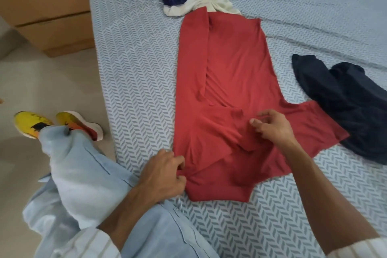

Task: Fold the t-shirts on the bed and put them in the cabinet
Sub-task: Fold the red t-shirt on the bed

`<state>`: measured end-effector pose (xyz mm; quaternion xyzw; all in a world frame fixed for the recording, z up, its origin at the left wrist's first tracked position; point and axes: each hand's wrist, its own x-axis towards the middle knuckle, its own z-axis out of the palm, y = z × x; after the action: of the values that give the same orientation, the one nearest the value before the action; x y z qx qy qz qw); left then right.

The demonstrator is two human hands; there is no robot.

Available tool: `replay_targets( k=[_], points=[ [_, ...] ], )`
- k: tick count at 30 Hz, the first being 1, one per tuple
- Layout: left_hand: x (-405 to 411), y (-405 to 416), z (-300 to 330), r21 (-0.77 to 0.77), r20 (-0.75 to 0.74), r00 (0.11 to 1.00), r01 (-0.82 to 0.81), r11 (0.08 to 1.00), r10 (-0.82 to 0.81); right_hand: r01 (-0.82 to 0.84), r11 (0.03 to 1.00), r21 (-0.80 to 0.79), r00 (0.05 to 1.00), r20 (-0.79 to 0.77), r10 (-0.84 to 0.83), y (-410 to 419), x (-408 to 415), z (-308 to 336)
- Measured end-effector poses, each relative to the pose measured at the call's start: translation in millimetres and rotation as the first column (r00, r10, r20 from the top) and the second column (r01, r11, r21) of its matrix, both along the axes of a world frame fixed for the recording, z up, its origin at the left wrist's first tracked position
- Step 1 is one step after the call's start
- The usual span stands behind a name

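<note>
Here my left hand gripped the red t-shirt's shoulder, anchoring it. My right hand hovered loosely curled, holding nothing, ready to fold.

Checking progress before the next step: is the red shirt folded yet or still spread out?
Partly folded. The red shirt has its left side turned in over the body, while the right sleeve still lies flat, spread on the bed.
</note>
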<state>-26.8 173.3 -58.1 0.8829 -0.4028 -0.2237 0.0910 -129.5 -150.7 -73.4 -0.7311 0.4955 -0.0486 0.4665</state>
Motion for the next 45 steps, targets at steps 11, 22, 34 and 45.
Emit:
replay_targets(
  k=[11, 22, 34, 45],
  points=[
    [19, -108, -4, -0.201, -0.244, 0.97, -0.039, 0.979, -0.012, 0.821, 0.566, 0.08, 0.565, 0.038, -0.824, -93, -102, -5],
    [31, -110, -9, -0.152, -0.44, 0.893, -0.177, 0.972, 0.094, 0.896, 0.432, -0.101, 0.416, -0.152, -0.897, -85, -71, -6],
    [33, -111, -10, -0.168, -0.471, 0.878, -0.186, 0.968, 0.086, 0.908, 0.418, 0.014, 0.413, 0.131, -0.901, -77, -64, 15],
    [67, -123, 13, 0.094, -0.939, 0.133, -0.788, 0.609, 0.317, 0.02, 0.799, -0.601, 0.935, 0.293, 0.197, 80, 62, 43]
  ],
)
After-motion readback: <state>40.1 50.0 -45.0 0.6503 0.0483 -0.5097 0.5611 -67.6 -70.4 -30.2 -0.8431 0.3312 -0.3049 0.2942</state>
